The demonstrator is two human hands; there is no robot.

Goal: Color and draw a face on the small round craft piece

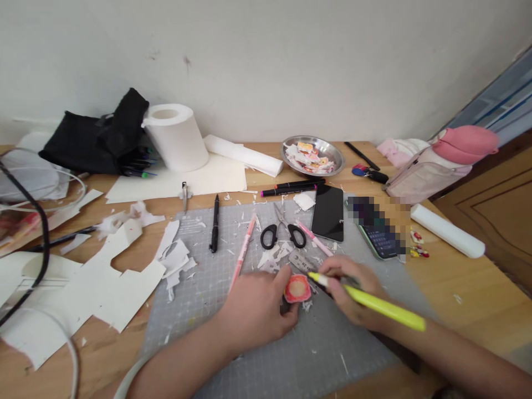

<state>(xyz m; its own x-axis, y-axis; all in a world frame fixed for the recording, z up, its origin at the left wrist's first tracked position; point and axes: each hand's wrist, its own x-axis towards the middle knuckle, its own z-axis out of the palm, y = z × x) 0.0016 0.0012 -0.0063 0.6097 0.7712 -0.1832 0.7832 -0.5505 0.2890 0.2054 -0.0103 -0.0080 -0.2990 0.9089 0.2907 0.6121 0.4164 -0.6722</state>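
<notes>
My left hand (261, 302) pinches a small paper cutout (297, 288), red-orange around its edge and pale tan in the middle, over the grey cutting mat (208, 354). From the right, my right hand (353, 285) grips a yellow highlighter (384, 310) whose tip points at the cutout, just short of its edge. A grey ruler-like strip (300, 260) lies partly hidden behind the hands. Beyond them rest black-handled scissors (284, 228), with a pink pen (315, 238) at their right and a pink-and-white marker (244, 249) at their left.
A metal bowl (338, 160) holds coloured cutouts. Two phones (328, 213) lie on the right, near a pink pouch (432, 166). Cut paper (124, 277) and a black cable (44, 238) spread over the left. A tissue roll (177, 141) and black pencil case (91, 141) stand at the back.
</notes>
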